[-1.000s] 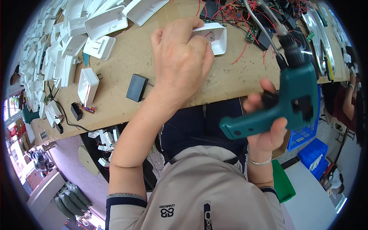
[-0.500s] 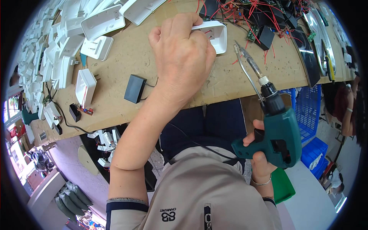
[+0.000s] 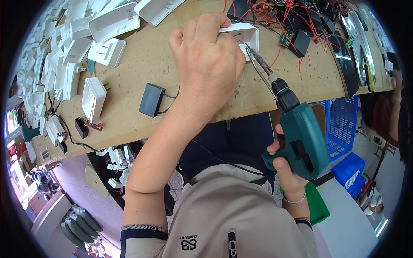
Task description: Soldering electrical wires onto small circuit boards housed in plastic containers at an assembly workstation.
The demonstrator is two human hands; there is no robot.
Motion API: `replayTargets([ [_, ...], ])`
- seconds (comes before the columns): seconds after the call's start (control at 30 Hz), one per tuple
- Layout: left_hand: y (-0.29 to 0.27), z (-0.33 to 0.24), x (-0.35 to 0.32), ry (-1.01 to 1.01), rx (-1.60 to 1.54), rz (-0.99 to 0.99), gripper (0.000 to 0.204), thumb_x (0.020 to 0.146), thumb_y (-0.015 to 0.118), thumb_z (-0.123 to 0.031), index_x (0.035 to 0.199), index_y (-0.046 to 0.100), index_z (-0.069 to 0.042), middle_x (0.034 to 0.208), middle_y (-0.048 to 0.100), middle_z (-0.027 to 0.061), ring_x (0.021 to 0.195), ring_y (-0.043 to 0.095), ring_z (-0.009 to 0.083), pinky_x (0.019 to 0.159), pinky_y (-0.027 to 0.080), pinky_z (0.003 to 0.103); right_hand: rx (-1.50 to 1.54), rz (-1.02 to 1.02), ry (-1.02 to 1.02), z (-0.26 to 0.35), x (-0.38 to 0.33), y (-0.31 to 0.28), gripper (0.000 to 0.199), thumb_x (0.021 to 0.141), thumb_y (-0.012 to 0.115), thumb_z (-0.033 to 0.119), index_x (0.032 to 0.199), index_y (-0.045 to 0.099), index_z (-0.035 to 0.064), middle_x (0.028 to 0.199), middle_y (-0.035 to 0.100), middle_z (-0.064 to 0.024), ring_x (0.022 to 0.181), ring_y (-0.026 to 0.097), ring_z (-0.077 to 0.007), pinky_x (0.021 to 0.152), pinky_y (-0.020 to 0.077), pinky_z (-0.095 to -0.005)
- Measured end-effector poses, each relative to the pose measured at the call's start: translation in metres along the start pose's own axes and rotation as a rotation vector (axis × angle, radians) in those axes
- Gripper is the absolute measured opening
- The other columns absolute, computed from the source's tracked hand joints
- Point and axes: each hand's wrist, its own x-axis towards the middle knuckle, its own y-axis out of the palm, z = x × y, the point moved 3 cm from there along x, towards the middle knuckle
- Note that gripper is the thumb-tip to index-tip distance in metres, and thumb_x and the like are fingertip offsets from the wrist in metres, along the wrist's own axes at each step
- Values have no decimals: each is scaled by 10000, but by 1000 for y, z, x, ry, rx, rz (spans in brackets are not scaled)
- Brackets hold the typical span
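nearby, black box [image 3: 151, 99]; left hand [image 3: 208, 60] fingers gripping white housing [image 3: 245, 35], right hand [image 3: 286, 170] fingers holding green drill [image 3: 301, 137].

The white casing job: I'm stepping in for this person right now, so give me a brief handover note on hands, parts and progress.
Left hand: pressing the white casing down on the wooden bench.
Right hand: gripping the green power screwdriver, its bit tip at the casing's open side.
Nearby: more white casings at the left, red-wired circuit boards at the right, a small black box.
Done: casing held, bit lined up.
Left: whether any screw is in cannot be told.
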Motion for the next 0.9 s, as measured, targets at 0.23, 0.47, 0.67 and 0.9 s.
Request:
replayTargets([
  [0.23, 1, 0, 0, 15, 33, -7, 59, 635, 672, -58, 668, 632, -30, 937, 576, 46, 851, 533, 227, 779, 359, 367, -33, -4, -15, 2, 4, 2, 609, 763, 739, 206, 1252, 461, -28, 1147, 580, -175, 787, 611, -179, 676, 517, -285],
  [0.47, 2, 0, -1, 18, 28, -12, 57, 636, 669, -60, 659, 625, -32, 938, 575, 46, 851, 532, 226, 779, 358, 368, 41, -61, -35, 12, 12, 7, 408, 742, 740, 17, 1097, 549, -50, 845, 638, -101, 731, 608, -154, 643, 497, -261],
  [0.67, 2, 1, -1, 24, 28, -31, 57, 636, 666, -58, 658, 621, -31, 943, 576, 48, 845, 535, 227, 778, 359, 367, -67, -28, -74, 11, 12, 6, 547, 726, 748, -4, 1176, 443, -56, 822, 634, -103, 719, 612, -150, 640, 499, -261],
  [0.9, 2, 1, -1, 23, 30, -32, 57, 635, 665, -58, 656, 620, -29, 946, 578, 49, 835, 536, 226, 775, 359, 368, -65, -60, -64, 17, 14, 8, 548, 712, 759, -2, 1163, 455, -69, 807, 635, -90, 693, 611, -141, 645, 503, -252],
])
